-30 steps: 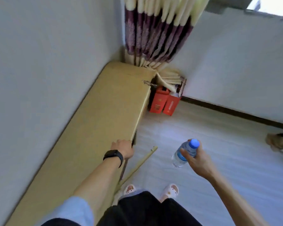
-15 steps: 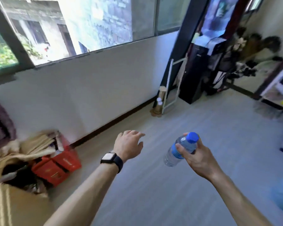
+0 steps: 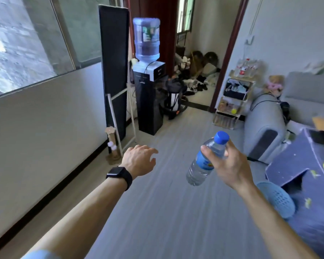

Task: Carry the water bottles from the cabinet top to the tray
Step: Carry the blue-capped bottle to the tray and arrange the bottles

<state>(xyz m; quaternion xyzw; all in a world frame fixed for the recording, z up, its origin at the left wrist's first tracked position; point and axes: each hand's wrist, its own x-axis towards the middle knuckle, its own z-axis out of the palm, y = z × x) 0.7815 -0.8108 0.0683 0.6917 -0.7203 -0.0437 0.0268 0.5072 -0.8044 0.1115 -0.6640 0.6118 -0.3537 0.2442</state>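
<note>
Head view, looking down my forearms: my right hand (image 3: 230, 165) grips a water bottle (image 3: 204, 161) around its neck and shoulder, thumb over the blue label, the blue cap tilted up and away from me, the base hanging free above the grey floor (image 3: 157, 212). My left hand (image 3: 138, 160) carries nothing, palm down with fingers loosely spread, a black watch (image 3: 119, 175) on the wrist. Just right of my right arm lies a blue perforated basket (image 3: 277, 199) beside a dark blue table (image 3: 292, 165). Farther off stand a grey sofa (image 3: 266, 124) and a water dispenser (image 3: 148, 86).
</note>
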